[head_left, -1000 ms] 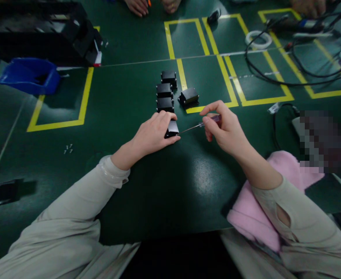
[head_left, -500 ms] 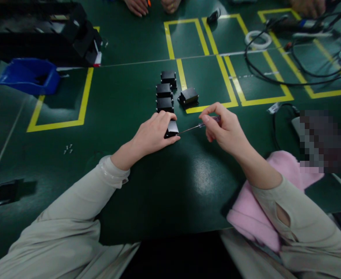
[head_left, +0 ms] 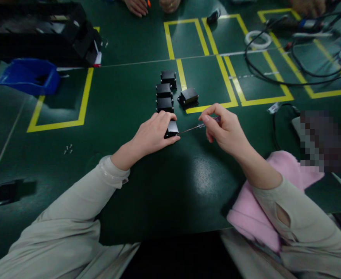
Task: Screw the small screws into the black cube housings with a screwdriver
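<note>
My left hand (head_left: 154, 131) is wrapped over a small black box (head_left: 172, 128) and presses it onto the green table (head_left: 170, 182). My right hand (head_left: 224, 130) pinches a thin screwdriver (head_left: 194, 127) by its clear handle; the metal tip meets the box's right side. Just behind the held box stand three more black boxes (head_left: 164, 91) in a row, and a fourth black box (head_left: 188, 96) sits to their right on a yellow tape line.
A blue bin (head_left: 28, 75) and a black rack (head_left: 39, 33) stand at the back left. Black cables (head_left: 295, 66) and a tape roll (head_left: 258, 39) lie at the back right. Other people's hands (head_left: 151, 6) rest at the far edge. Tiny screws (head_left: 68, 148) lie left; a pink cloth (head_left: 263, 217) is under my right arm.
My right hand's fingers have curled a little tighter round the screwdriver handle, turning it slightly. My left hand and the box have stayed put.
</note>
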`<control>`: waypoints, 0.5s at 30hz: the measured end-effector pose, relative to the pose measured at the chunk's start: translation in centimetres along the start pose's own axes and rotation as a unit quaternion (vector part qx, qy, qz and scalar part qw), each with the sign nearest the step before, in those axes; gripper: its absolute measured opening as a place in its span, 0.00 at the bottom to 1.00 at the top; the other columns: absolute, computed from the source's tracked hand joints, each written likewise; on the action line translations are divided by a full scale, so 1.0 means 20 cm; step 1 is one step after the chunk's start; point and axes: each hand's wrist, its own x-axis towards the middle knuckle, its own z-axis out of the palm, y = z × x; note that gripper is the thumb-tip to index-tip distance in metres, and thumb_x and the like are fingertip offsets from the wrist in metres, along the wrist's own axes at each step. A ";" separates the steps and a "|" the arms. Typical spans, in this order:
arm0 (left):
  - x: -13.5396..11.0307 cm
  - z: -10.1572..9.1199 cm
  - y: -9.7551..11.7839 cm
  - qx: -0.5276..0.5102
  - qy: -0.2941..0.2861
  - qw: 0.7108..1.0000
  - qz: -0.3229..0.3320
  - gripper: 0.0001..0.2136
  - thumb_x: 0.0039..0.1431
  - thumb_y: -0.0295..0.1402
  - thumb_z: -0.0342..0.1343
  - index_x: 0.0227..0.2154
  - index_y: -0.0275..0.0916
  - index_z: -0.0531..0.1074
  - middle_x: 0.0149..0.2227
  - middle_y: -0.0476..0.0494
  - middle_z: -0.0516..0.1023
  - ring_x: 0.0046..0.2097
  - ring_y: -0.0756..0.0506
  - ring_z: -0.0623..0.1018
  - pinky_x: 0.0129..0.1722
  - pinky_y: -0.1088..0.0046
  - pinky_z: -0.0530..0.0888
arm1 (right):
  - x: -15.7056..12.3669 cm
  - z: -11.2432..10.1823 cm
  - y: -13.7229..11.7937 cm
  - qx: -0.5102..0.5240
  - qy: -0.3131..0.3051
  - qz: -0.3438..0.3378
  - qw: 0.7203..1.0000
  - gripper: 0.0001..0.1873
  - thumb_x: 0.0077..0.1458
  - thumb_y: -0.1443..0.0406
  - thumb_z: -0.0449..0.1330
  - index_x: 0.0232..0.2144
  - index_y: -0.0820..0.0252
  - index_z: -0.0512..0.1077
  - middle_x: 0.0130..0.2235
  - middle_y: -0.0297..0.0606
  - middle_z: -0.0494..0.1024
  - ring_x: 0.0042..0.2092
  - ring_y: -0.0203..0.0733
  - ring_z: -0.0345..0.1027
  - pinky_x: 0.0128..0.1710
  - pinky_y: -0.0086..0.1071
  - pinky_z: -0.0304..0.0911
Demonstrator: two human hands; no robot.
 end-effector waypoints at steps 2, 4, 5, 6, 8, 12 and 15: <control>0.00 0.00 0.00 0.002 0.003 1.000 0.000 0.25 0.63 0.46 0.59 0.56 0.39 0.62 0.55 0.37 0.71 0.53 0.36 0.73 0.47 0.59 0.75 | 0.00 0.00 0.00 0.008 -0.004 -0.003 1.000 0.08 0.65 0.58 0.59 0.36 0.53 0.66 0.18 0.21 0.63 0.16 0.30 0.60 0.16 0.28 0.52; 0.00 0.01 0.00 0.004 0.004 1.000 0.001 0.24 0.63 0.46 0.58 0.56 0.39 0.62 0.55 0.37 0.71 0.53 0.36 0.73 0.47 0.59 0.75 | 0.00 0.00 0.00 0.019 -0.005 -0.010 1.000 0.06 0.64 0.60 0.60 0.39 0.53 0.65 0.20 0.21 0.65 0.17 0.30 0.61 0.18 0.28 0.55; 0.00 0.01 0.00 0.003 0.005 1.000 0.001 0.24 0.63 0.46 0.58 0.56 0.40 0.62 0.55 0.37 0.71 0.53 0.36 0.73 0.47 0.59 0.75 | 0.00 0.00 0.00 0.022 -0.006 -0.013 1.000 0.06 0.64 0.61 0.60 0.39 0.53 0.65 0.20 0.22 0.66 0.18 0.30 0.62 0.19 0.28 0.56; 0.00 0.01 0.00 0.002 0.006 1.000 0.001 0.24 0.63 0.46 0.58 0.56 0.40 0.62 0.55 0.37 0.71 0.54 0.36 0.73 0.48 0.59 0.75 | 0.00 0.00 0.00 0.022 -0.006 -0.015 1.000 0.06 0.64 0.61 0.60 0.39 0.53 0.65 0.21 0.22 0.66 0.18 0.30 0.62 0.19 0.28 0.56; 0.00 0.01 0.00 0.001 0.005 1.000 0.000 0.24 0.63 0.46 0.59 0.56 0.40 0.62 0.55 0.37 0.71 0.54 0.36 0.73 0.48 0.59 0.75 | 0.00 0.00 0.00 0.017 -0.006 -0.013 1.000 0.05 0.65 0.61 0.59 0.38 0.54 0.65 0.19 0.21 0.65 0.17 0.30 0.61 0.19 0.27 0.56; 0.00 0.00 0.00 0.001 0.002 1.000 -0.003 0.25 0.63 0.46 0.58 0.56 0.39 0.62 0.55 0.36 0.71 0.53 0.36 0.73 0.46 0.60 0.75 | 0.00 0.00 0.00 -0.003 -0.007 -0.003 1.000 0.06 0.66 0.62 0.58 0.35 0.55 0.66 0.16 0.20 0.62 0.15 0.30 0.59 0.16 0.27 0.51; 0.00 0.00 0.00 0.002 0.003 1.000 0.001 0.24 0.63 0.46 0.59 0.56 0.39 0.62 0.55 0.36 0.71 0.53 0.37 0.73 0.46 0.60 0.75 | 0.00 0.00 0.00 0.014 -0.007 -0.011 1.000 0.03 0.64 0.65 0.58 0.39 0.54 0.65 0.19 0.21 0.65 0.17 0.30 0.61 0.18 0.27 0.54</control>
